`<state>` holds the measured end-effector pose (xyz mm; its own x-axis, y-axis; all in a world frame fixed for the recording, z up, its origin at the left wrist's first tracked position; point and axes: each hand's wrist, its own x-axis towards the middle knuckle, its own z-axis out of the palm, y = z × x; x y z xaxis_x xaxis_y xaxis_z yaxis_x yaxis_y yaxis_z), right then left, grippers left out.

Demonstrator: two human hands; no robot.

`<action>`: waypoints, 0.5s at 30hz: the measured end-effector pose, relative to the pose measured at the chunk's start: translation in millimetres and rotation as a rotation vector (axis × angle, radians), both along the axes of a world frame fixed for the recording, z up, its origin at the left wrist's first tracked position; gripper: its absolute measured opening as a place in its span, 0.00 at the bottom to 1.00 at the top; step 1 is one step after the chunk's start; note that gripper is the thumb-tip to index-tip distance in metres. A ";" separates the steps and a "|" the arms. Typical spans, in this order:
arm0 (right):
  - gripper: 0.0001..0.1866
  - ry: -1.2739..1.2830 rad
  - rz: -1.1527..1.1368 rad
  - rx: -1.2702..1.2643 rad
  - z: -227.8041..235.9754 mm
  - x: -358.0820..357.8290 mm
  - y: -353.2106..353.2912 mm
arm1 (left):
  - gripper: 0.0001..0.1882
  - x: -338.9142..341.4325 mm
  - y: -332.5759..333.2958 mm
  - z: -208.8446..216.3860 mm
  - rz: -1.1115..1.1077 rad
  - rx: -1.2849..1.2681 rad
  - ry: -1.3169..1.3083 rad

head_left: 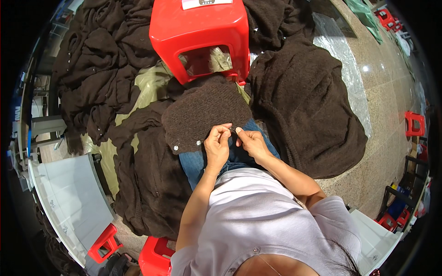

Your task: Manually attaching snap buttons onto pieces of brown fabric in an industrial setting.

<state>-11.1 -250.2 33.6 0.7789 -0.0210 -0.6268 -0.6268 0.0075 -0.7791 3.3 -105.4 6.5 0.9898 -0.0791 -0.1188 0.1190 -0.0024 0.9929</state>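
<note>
A dark brown knitted piece (207, 108) lies spread over my lap, on blue jeans (192, 166). Two small pale, shiny round pieces, perhaps buttons (199, 143), sit along its near left edge. My left hand (217, 145) rests at that near edge, with thumb and fingers pinched together. Close beside it, my right hand (252, 143) is closed in a pinch too, its fingertips almost meeting the left ones. A small dark bit (232, 130) shows between the fingertips of both hands; whether it is knit edge or thread I cannot tell.
A red plastic stool (198, 30) stands just beyond the knit. Heaps of brown knitwear (99, 60) lie at the left, with another pile (306, 108) at the right. Yellowish plastic sheeting (152, 87) shows underneath. A white bin-like panel (73, 188) stands at left.
</note>
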 end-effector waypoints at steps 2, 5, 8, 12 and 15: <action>0.29 -0.001 -0.003 0.004 -1.3 -0.3 1.9 | 0.02 -1.6 2.0 -1.2 -0.002 0.019 -0.009; 0.28 -0.037 -0.020 0.004 -3.9 -3.3 5.2 | 0.02 -7.5 6.9 -5.0 0.006 0.001 -0.077; 0.27 -0.092 -0.033 -0.017 -8.9 -8.7 -0.7 | 0.01 -15.1 4.9 7.6 -0.047 0.125 -0.136; 0.26 -0.062 -0.021 0.020 -5.8 -7.9 4.4 | 0.01 -20.9 9.7 17.2 0.001 0.135 -0.128; 0.26 -0.006 -0.116 0.164 0.6 -6.6 3.4 | 0.02 -26.5 19.1 23.4 -0.133 0.128 -0.069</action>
<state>-17.7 -246.8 34.2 0.7810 -0.0090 -0.6245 -0.6096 0.2061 -0.7654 -23.2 -86.3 29.9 0.9777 -0.1988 -0.0681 0.0404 -0.1400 0.9893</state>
